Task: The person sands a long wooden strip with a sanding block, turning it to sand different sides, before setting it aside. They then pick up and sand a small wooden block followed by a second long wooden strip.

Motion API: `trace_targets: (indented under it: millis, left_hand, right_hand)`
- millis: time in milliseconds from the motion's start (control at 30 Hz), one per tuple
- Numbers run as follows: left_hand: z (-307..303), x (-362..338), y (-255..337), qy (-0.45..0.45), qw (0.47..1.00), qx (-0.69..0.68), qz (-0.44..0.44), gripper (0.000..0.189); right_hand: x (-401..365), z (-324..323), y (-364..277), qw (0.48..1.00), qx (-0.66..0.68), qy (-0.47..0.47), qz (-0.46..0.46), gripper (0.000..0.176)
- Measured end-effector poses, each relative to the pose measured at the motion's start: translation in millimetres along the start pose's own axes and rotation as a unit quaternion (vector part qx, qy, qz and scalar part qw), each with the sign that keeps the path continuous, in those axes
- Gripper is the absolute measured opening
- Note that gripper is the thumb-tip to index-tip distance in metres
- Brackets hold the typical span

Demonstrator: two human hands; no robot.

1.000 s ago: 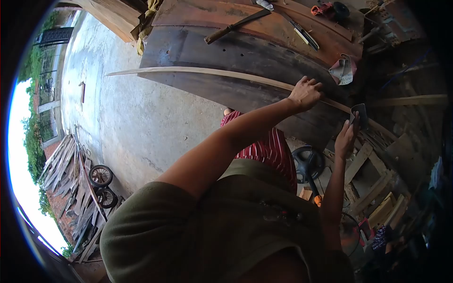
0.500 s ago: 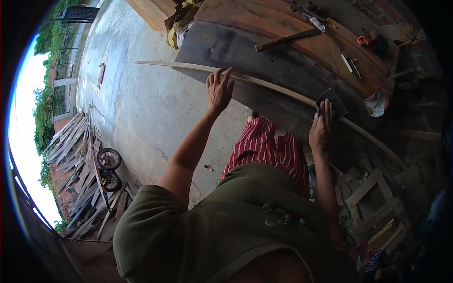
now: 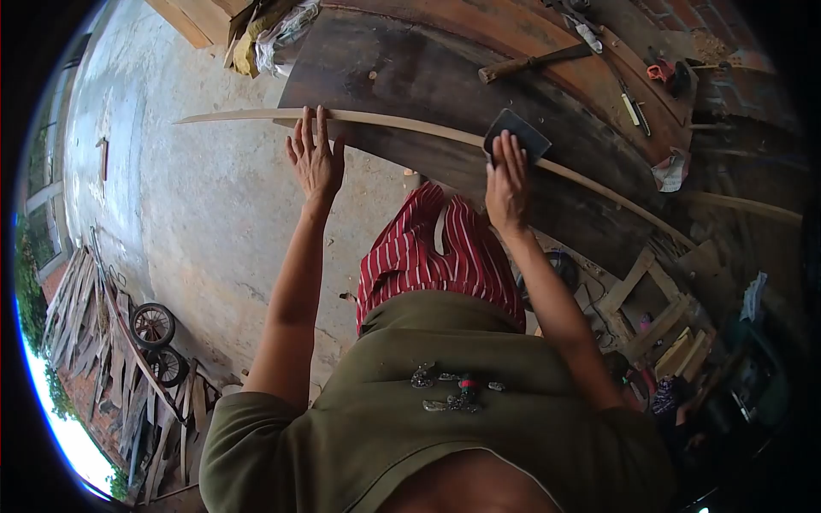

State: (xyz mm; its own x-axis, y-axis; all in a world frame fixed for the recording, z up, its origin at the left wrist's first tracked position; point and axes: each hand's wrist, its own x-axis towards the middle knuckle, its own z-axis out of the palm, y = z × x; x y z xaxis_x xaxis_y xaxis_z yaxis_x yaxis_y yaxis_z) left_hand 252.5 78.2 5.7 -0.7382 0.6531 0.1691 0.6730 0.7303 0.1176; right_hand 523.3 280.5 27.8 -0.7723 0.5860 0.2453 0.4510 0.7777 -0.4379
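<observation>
A long, thin wooden strip (image 3: 402, 125) lies across a dark wooden workbench (image 3: 402, 68), its left end jutting past the bench edge. My left hand (image 3: 315, 164) rests on the strip near that end, fingers stretched out and spread over it. Under the fingers of my right hand (image 3: 510, 190) is a dark square sheet of sandpaper (image 3: 523, 133), pressed onto the strip right of the middle. The palm side of that hand is hidden.
On the bench's far side lie a wooden-handled tool (image 3: 530, 65), a utility knife (image 3: 634, 113) and a crumpled paper piece (image 3: 671, 171). Wooden frames (image 3: 637, 299) stand at lower right. Scrap planks (image 3: 81, 316) and two wheels (image 3: 154, 327) are at left.
The view has shifted, so the bench and both hands appear further left. My right hand still presses the sandpaper on the strip; my left fingers now lie straighter and more spread.
</observation>
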Motion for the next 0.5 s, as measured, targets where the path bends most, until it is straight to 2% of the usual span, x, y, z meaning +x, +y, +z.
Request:
trace_targets:
  millis: [67, 100, 167, 300, 400, 433, 500]
  left_hand:
    - [0, -1, -6, -0.01, 1.0, 0.001, 0.006, 0.065]
    - [-1, 0, -7, -0.018, 1.0, 0.002, 0.016, 0.065]
    - [-3, 2, -10, -0.021, 0.999, -0.001, 0.026, 0.066]
    - [1, 1, -13, -0.018, 0.999, -0.016, 0.03, 0.069]
    - [6, 1, -11, -0.01, 0.999, -0.034, 0.018, 0.07]
    - [6, 1, -10, -0.009, 0.999, -0.036, 0.008, 0.069]
    - [6, 1, -8, 0.0, 1.0, -0.028, 0.009, 0.069]
  right_hand:
    - [27, 30, -59, 0.995, 0.063, -0.043, -0.062, 0.051]
    - [30, 47, -67, 0.991, 0.074, -0.065, -0.095, 0.056]
    - [33, 39, -59, 0.988, 0.055, -0.078, -0.125, 0.049]
    - [-9, -20, 29, 0.999, -0.032, -0.004, 0.038, 0.045]
    - [-51, -73, 122, 0.971, -0.103, 0.048, 0.212, 0.045]
    - [-49, -85, 131, 0.955, -0.11, 0.076, 0.266, 0.046]
    - [-50, -69, 140, 0.954, -0.134, 0.096, 0.249, 0.045]
